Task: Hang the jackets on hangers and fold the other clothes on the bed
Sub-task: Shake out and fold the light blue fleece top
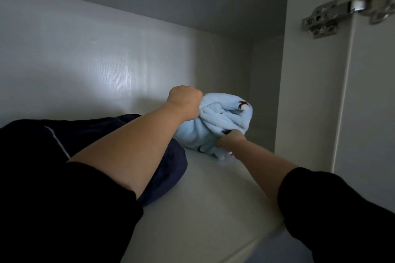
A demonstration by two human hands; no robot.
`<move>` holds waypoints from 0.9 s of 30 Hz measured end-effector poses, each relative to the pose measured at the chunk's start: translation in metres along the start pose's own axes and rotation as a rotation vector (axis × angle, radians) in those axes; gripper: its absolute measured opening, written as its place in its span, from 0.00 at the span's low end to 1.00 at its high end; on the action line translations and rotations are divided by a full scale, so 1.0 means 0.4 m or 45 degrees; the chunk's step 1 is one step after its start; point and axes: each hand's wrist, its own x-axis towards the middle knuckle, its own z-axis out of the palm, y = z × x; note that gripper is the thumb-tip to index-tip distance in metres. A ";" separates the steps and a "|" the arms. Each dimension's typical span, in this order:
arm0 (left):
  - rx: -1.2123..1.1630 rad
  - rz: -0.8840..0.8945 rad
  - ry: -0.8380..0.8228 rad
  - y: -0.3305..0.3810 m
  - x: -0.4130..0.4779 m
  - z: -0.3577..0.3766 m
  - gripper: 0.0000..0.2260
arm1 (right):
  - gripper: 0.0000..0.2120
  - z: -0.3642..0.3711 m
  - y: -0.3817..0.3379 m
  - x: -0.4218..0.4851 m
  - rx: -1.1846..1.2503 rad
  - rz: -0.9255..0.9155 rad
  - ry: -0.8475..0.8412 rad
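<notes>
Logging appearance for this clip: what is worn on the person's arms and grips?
Both arms wear loose black fabric sleeves, the left sleeve and right sleeve, ending near the elbows. The left grip and right grip are ungloved; no watch or bracelet shows at either wrist.

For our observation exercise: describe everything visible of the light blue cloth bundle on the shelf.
The light blue cloth bundle looks like soft fleece, with small dark red marks. It is bunched and creased, and sits on the white shelf. The left hand grips its upper left edge; the right hand grips its lower front. A navy garment lies beside it.
</notes>
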 end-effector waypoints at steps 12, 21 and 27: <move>-0.033 0.025 -0.078 -0.013 -0.044 0.007 0.14 | 0.06 -0.088 0.020 -0.045 0.552 0.295 -0.422; -0.129 0.239 -0.453 0.054 -0.086 0.004 0.17 | 0.13 -0.139 0.015 -0.049 -0.193 -0.269 0.699; -0.145 0.306 -0.636 0.129 -0.122 0.009 0.05 | 0.25 -0.173 -0.034 -0.036 0.055 0.006 0.243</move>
